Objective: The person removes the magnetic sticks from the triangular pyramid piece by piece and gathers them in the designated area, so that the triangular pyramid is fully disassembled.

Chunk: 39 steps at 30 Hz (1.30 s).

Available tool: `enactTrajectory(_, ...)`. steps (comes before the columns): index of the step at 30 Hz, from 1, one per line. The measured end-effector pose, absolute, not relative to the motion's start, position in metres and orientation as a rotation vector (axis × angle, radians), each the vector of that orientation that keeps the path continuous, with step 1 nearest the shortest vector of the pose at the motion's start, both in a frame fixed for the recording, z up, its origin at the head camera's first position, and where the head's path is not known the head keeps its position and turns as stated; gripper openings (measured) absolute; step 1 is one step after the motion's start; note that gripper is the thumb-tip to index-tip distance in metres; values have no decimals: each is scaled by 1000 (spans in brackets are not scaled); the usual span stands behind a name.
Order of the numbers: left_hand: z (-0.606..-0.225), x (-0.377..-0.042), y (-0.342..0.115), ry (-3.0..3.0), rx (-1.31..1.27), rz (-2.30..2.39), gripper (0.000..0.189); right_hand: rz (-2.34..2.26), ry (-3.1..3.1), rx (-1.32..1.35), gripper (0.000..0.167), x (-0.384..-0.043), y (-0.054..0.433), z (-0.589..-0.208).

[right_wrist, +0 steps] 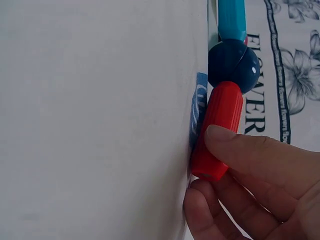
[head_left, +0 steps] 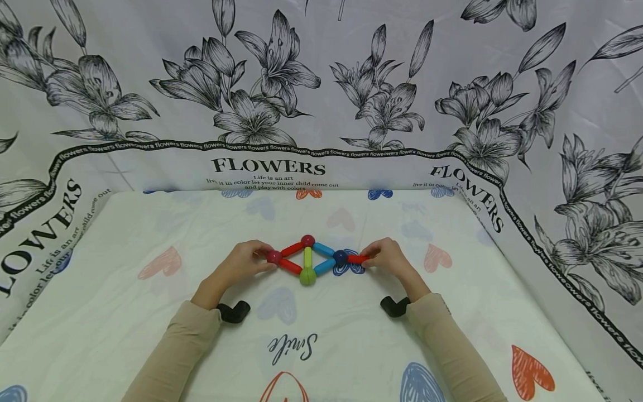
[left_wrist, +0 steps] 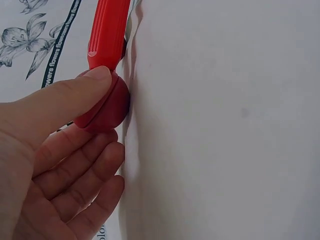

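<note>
A flat diamond of magnetic rods and balls lies on the cloth in the head view. At its left corner, my left hand (head_left: 247, 259) pinches a red ball (left_wrist: 107, 107) between thumb and fingers. Two red rods (head_left: 291, 267) run from that ball to a second red ball (head_left: 308, 241) and a green ball (head_left: 307, 276). A green rod (head_left: 308, 256) crosses the middle. Blue rods (head_left: 324, 267) meet at a dark blue ball (right_wrist: 234, 66) on the right. My right hand (head_left: 388, 258) pinches a single red rod (right_wrist: 220, 120), whose far end touches the dark blue ball.
The table is covered by a white cloth (head_left: 351, 340) printed with hearts and the word Smile. A flower-printed curtain (head_left: 372, 123) rises behind and along the sides. Black wrist-worn pieces (head_left: 234, 312) stick out beside both sleeves.
</note>
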State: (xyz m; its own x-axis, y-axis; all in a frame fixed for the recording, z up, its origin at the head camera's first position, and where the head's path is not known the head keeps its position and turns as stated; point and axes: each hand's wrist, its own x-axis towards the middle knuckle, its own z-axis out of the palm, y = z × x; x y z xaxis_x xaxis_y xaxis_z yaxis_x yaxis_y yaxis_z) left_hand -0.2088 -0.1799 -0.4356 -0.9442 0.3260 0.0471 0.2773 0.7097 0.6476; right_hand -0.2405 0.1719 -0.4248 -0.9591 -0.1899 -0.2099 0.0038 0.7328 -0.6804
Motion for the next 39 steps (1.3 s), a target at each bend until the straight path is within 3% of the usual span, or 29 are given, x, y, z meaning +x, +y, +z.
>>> enactTrajectory(20, -440, -214, -181, 2810, 538, 1101, 44, -1102, 2686, -237, 23, -242, 165, -413)
enactTrajectory(39, -442, -221, -186, 2731, 427, 1196, 45, -1394, 2526, -490, 24, -253, 118, -407)
